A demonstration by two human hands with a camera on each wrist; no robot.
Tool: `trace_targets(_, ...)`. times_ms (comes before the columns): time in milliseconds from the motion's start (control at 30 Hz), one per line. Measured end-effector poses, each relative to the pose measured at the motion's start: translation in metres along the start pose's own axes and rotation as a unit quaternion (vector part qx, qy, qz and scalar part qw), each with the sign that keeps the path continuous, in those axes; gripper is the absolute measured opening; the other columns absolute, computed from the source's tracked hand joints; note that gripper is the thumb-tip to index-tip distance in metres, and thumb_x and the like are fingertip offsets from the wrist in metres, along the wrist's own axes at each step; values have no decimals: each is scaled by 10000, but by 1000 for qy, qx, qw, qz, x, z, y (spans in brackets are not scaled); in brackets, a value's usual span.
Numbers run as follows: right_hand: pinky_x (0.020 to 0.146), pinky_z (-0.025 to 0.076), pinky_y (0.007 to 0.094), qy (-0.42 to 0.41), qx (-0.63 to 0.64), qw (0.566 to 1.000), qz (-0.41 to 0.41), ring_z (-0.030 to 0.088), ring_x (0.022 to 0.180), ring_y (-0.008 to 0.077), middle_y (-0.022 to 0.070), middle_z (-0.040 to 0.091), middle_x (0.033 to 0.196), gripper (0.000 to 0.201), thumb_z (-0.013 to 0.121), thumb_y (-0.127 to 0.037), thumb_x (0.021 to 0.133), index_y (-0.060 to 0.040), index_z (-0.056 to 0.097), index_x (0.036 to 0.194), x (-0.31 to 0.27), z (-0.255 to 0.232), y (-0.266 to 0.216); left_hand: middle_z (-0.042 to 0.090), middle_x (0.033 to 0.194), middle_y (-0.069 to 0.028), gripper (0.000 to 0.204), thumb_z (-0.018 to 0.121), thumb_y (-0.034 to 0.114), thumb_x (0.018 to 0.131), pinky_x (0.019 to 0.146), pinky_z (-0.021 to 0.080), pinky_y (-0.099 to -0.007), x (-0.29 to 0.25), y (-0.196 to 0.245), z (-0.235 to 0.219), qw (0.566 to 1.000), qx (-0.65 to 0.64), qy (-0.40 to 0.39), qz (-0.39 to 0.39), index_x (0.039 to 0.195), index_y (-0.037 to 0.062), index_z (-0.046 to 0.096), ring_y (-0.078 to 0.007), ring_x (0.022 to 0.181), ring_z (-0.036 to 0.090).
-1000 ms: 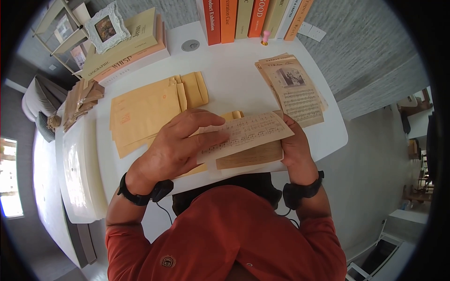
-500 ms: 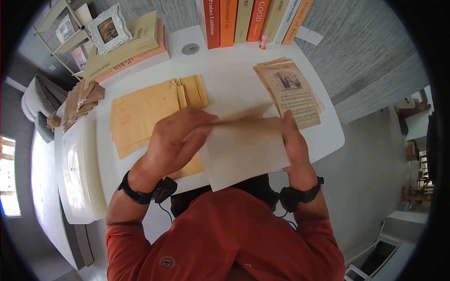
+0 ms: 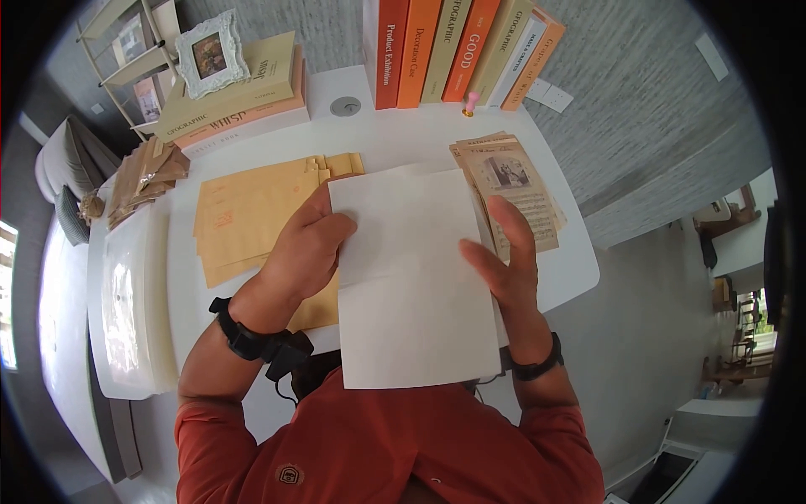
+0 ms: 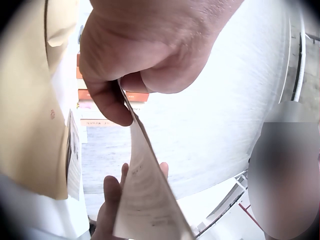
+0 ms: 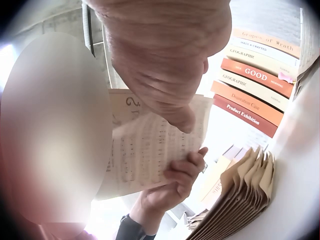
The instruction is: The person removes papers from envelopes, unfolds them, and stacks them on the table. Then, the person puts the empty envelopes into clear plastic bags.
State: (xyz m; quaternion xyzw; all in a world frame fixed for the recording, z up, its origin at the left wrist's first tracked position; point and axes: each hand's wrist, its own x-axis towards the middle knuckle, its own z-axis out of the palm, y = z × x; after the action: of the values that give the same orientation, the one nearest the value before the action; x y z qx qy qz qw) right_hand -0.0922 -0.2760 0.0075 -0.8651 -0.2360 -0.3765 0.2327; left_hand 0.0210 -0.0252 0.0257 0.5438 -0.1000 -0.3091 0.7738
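Observation:
A sheet of printed music (image 3: 416, 286) is held up above the front of the table, its blank cream side toward the head camera. My left hand (image 3: 304, 250) pinches its left edge, the thumb lying over the blank face. Staves and notes cover the other face of the sheet (image 5: 142, 160) in the right wrist view. At the right edge, my right hand (image 3: 516, 273) has thumb and index finger spread apart, the thumb overlapping the paper. In the left wrist view, right-hand fingers (image 4: 112, 187) appear on either side of the sheet, seen nearly edge-on.
Yellow envelopes (image 3: 243, 206) lie at left on the white table, partly behind the sheet. More sheet music (image 3: 518, 197) is stacked at right. Upright books (image 3: 428, 59), a pink-handled stamp (image 3: 471, 102), stacked books with a picture frame (image 3: 210, 55), and brown packets (image 3: 147, 181) stand farther back.
The music sheet has turned from its printed face to its blank face and now stands taller toward the camera. The right hand has loosened from its right edge, thumb and index spreading.

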Motion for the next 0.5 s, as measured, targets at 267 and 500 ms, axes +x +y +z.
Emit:
trace_targets(267,972,501,384,138,427,870,204,655,1064,259,168,685,1133,360,687,-123,944,29,565,1248,22,-43,29,617,1066,-84,431,554,84,976,697,525,-290,-4,2,-1,995,72,-42,-50,1380,-35,466,-128,918,619)
trace_targets(500,852,533,295,-11,237,857,457,671,938,160,144,697,1107,339,617,-37,959,66,546,1273,22,-94,162,576,1271,-198,731,804,263,801,951,517,-410,-52,12,-27,779,586,-113,193,1414,41,474,-353,1170,584)
